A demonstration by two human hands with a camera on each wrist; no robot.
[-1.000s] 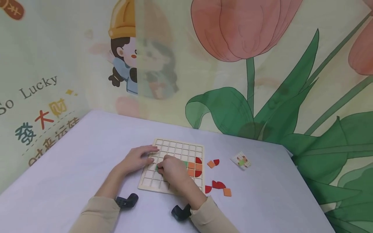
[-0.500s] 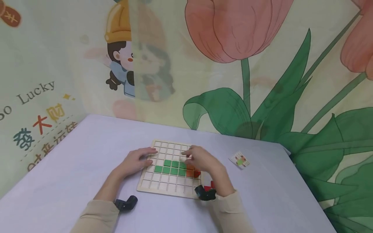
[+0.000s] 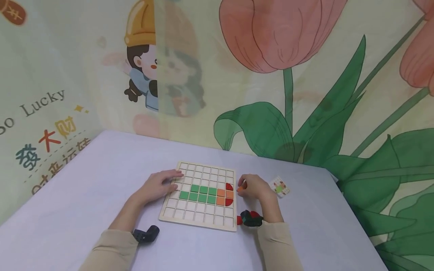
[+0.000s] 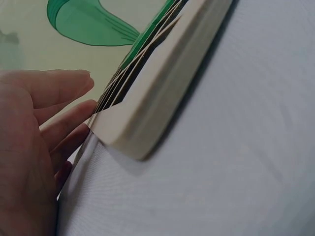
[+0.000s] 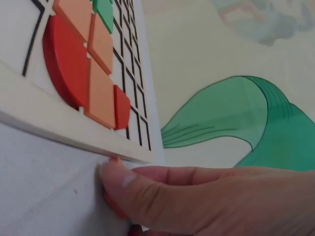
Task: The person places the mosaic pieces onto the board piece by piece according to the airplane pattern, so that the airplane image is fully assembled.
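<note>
A wooden grid board [image 3: 164, 217] lies on the white table. Green square tiles [image 3: 202, 198] fill part of two rows, followed on the right by orange square tiles [image 3: 220, 201] and red quarter-round tiles [image 3: 229, 202]. My left hand [image 3: 158, 187] rests at the board's left edge, fingers extended; in the left wrist view those fingers [image 4: 64, 88] meet the board's corner. Just off the right edge, my right hand [image 3: 256, 187] pinches a loose orange square tile [image 3: 241, 189] between thumb and fingers. The right wrist view shows that tile [image 5: 114, 204] mostly covered by the thumb.
A small pattern card [image 3: 280, 187] lies right of my right hand. Loose red tiles [image 3: 239, 220] sit by the board's lower right edge, partly hidden behind the black wrist camera [image 3: 251, 218]. A printed cloth wall [image 3: 190, 128] stands behind the table.
My right hand has moved from the green tiles across the board to its right side and now pinches a loose orange tile. The left hand has stayed put.
</note>
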